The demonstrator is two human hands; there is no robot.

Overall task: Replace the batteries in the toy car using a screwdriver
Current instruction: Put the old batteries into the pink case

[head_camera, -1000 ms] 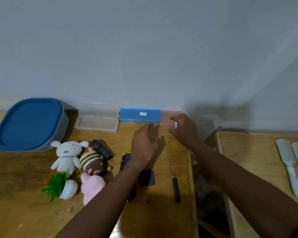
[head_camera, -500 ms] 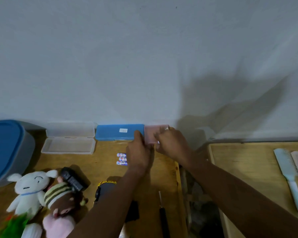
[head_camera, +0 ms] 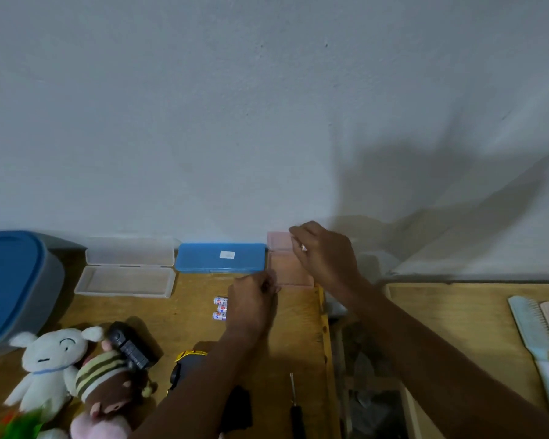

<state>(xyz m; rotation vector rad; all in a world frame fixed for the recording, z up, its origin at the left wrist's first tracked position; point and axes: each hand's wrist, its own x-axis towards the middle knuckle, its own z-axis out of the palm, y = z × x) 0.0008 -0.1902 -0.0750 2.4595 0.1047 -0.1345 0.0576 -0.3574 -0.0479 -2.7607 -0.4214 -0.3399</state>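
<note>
Lid (head_camera: 279,240) of the pink box (head_camera: 290,270), at one o'clock from the batteries (head_camera: 220,308), now stands open, my right hand (head_camera: 327,258) pinching it and my left hand (head_camera: 252,301) gripping the box, ready, I judge, for the swap.

toy car (head_camera: 187,364) mostly hidden, screwdriver (head_camera: 296,410) handle cropped

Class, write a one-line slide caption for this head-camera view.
Right hand holds the pink box lid up, left hand grips its front edge; three batteries lie alongside.
</note>
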